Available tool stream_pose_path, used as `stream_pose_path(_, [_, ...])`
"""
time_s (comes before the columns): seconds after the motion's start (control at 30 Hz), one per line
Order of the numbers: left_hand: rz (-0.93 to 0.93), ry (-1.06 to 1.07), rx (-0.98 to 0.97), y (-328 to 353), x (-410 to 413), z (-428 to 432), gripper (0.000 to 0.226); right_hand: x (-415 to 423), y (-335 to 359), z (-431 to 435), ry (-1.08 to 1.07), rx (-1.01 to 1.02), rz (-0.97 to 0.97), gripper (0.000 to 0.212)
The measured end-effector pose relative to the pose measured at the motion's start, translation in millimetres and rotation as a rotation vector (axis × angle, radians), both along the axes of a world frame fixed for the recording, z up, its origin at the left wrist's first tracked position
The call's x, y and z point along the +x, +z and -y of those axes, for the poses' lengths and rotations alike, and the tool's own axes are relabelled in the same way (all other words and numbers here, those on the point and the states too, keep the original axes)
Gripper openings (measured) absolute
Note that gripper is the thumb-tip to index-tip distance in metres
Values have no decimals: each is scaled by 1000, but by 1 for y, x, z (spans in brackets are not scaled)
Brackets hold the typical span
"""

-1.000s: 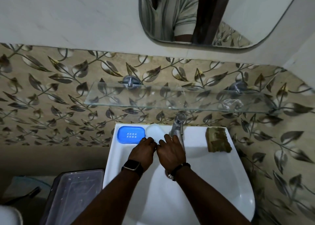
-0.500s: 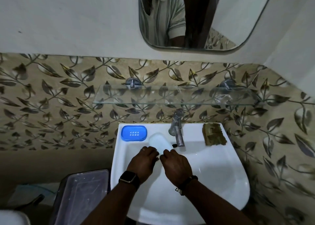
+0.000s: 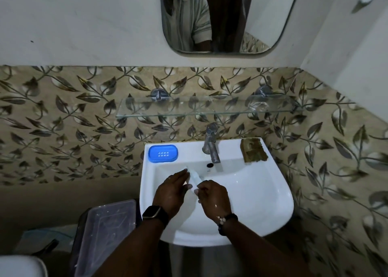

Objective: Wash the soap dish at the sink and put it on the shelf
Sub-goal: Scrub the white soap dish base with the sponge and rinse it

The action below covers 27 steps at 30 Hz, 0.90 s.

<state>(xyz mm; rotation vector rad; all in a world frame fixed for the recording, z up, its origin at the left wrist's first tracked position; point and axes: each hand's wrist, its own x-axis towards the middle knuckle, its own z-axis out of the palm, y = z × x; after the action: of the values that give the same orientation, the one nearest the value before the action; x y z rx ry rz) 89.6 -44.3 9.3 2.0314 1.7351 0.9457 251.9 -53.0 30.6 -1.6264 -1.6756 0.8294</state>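
Over the white sink (image 3: 262, 192) basin, both hands hold a pale white soap dish piece (image 3: 194, 179), tilted on its edge. My left hand (image 3: 171, 191) lies along its left side with fingers stretched out and the thumb under it. My right hand (image 3: 213, 198) pinches its near end with curled fingers. A blue slotted soap dish tray (image 3: 163, 153) lies on the sink's back left rim. The metal tap (image 3: 211, 144) stands at the back middle; I see no water stream. The glass shelf (image 3: 205, 107) hangs on the wall above the tap.
A brown worn scrub pad (image 3: 253, 150) lies on the sink's back right rim. A mirror (image 3: 226, 18) hangs above the shelf. Left of the sink stands a bin with a clear plastic lid (image 3: 105, 234). Some clear plastic thing (image 3: 258, 106) sits on the shelf's right end.
Both hands have drawn back from the tap toward the middle of the basin. The white piece, lying flat before, now stands tilted on edge between the hands.
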Motion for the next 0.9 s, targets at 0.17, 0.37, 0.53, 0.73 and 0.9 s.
stream_pose_path(0.17, [51,39,65,12,1,3,38,-6,5,9,-119,-91,-307,9])
stream_pose_path(0.37, [88,24,142,26,3,-1,33,-13,14,11,-191,-141,-634,14])
stream_pose_path(0.53, [140,-9,185,41,13,-7,33,-12,21,10,-226,-165,-818,5])
stream_pose_path(0.73, [129,-52,278,46,18,-13,34,-9,23,10,-185,-162,-907,20])
stream_pose_path(0.9, [472,33,137,44,20,-14,28,6,19,1,-87,-89,-700,10])
